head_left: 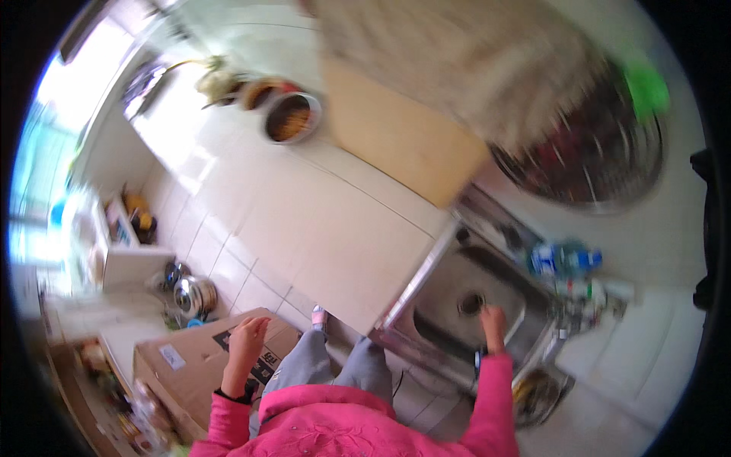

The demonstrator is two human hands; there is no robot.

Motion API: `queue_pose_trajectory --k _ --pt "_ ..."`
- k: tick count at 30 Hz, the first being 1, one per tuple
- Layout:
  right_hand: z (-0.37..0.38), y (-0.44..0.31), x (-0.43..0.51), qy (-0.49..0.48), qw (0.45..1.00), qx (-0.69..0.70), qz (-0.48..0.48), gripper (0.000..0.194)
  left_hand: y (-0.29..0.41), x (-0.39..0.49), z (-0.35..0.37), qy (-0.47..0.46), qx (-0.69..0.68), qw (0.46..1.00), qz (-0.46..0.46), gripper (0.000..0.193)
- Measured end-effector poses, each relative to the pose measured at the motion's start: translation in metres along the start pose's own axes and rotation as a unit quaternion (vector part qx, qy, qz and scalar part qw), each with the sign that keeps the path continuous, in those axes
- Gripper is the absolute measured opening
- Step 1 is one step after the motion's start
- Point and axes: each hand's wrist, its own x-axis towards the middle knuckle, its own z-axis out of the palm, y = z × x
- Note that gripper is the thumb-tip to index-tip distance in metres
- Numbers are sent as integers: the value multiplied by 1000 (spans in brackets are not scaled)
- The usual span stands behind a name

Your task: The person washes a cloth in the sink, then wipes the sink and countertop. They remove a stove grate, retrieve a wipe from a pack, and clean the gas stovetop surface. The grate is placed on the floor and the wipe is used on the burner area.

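Observation:
Over the stainless steel sink (437,311), my right hand (493,327) hangs with its fingers curled, close to the drain (471,304) in the picture. Blur hides whether anything is in it. My left hand (249,338) is raised above a large cardboard box (194,354), apart from the counter. Its fingers are bent inward, and no object shows in them. A plastic bottle with a blue label (562,259) lies or stands behind the sink, beside other small bottles (588,290).
Ahead runs a pale countertop (320,223) bearing a pot of brownish food (292,121). A wooden board (394,137) lies partly under a beige cloth (457,63). Beside it is a round container (651,165) with dark red contents. A metal pot (194,296) stands left.

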Motion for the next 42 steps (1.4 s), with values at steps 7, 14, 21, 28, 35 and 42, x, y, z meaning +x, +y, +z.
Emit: queue_pose_trajectory --k 7,14,21,28,35,42 --pt "-90 -186 -110 -71 959 270 -57 37 -59 16 -35 40 -2 999 -12 23" --pt "-84 -417 -202 -87 948 238 -192 33 -201 75 -95 117 -100 987 -41 26" --pt "-37 -625 -256 -134 929 161 -305 35 -345 156 -196 234 -139 960 -66 31" --pt "32 -807 -258 -198 901 120 -368 36 -447 190 -239 232 -201 947 -92 30" --pt "140 -1028 -216 -252 827 72 -497 44 -583 236 -280 235 -199 940 -147 31" --pt "203 -1280 -202 -296 743 62 -597 50 -706 240 -359 288 -199 878 -328 32"
